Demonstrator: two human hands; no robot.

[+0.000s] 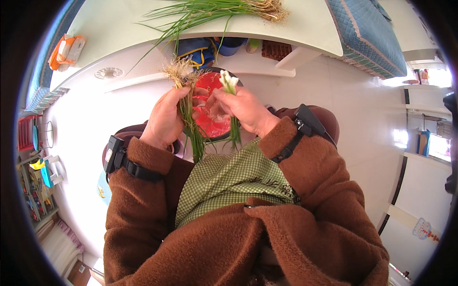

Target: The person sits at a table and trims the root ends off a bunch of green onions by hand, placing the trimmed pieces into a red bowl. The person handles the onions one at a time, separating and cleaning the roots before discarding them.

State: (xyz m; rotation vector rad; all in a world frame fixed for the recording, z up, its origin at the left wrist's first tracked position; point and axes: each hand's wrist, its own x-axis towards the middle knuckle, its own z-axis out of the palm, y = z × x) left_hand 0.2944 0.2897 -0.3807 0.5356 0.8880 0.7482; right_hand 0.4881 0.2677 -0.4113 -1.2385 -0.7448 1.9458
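My left hand (166, 116) grips an upright bunch of scallions (189, 118) whose brown, dry roots point away from me. My right hand (247, 107) holds a smaller bunch of scallions (229, 83) with clean white ends and green leaves hanging below the hand. Both hands are over a round bin lined with a red plastic bag (218, 125), in which some pale scraps lie. More scallions (214, 9) with roots lie on the white table beyond. A green checked apron (229, 182) covers my lap.
An orange pack of tissues (66, 52) lies on the table's left part. Under the table are a blue bag (196, 52), a blue bucket (230, 46) and a brown woven basket (276, 50). A seat with a blue quilted cover (368, 39) stands at the right.
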